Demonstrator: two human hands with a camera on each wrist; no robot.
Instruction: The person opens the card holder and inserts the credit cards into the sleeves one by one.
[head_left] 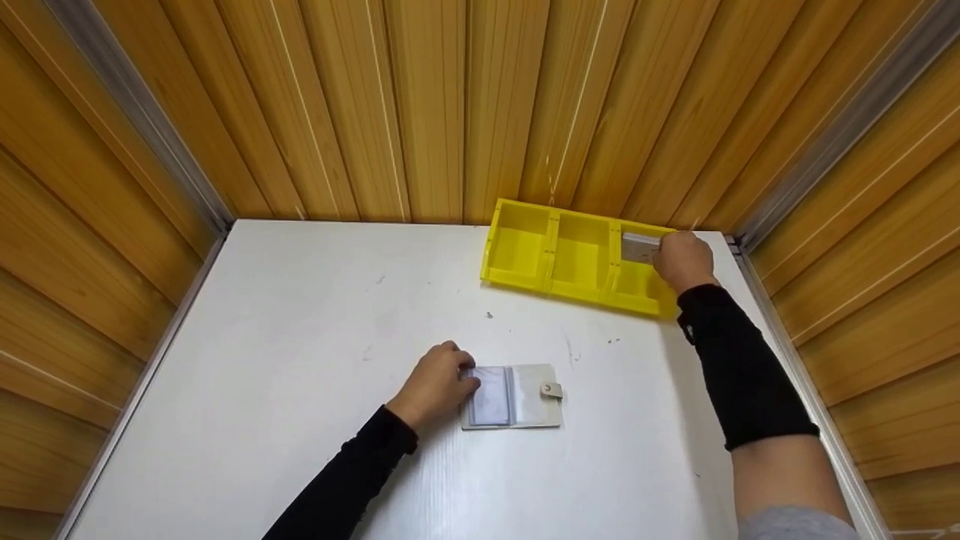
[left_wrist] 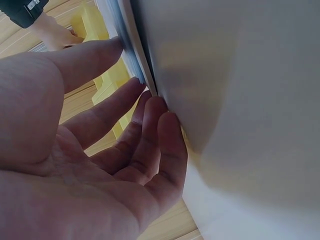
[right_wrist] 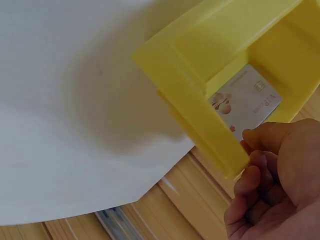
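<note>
A small light-coloured card holder (head_left: 536, 397) lies open on the white table, clear sleeves on its left half and a snap tab on its right. My left hand (head_left: 439, 382) holds its left edge, thumb over the sleeves; in the left wrist view the left hand (left_wrist: 115, 135) has its fingers bent against that edge. Inside the right compartment of the yellow tray (head_left: 551, 251) is a pale card (head_left: 637, 247), printed "VIP" in the right wrist view. My right hand (head_left: 684, 259) reaches over the tray's right end and pinches the card's end; its fingertips are partly hidden.
The tray has three compartments and stands at an angle at the back right, near the wood-patterned wall (head_left: 427, 105). Similar panels rise on both sides, with metal strips (head_left: 150, 112) at the corners. Small dark marks dot the white table (head_left: 300, 337).
</note>
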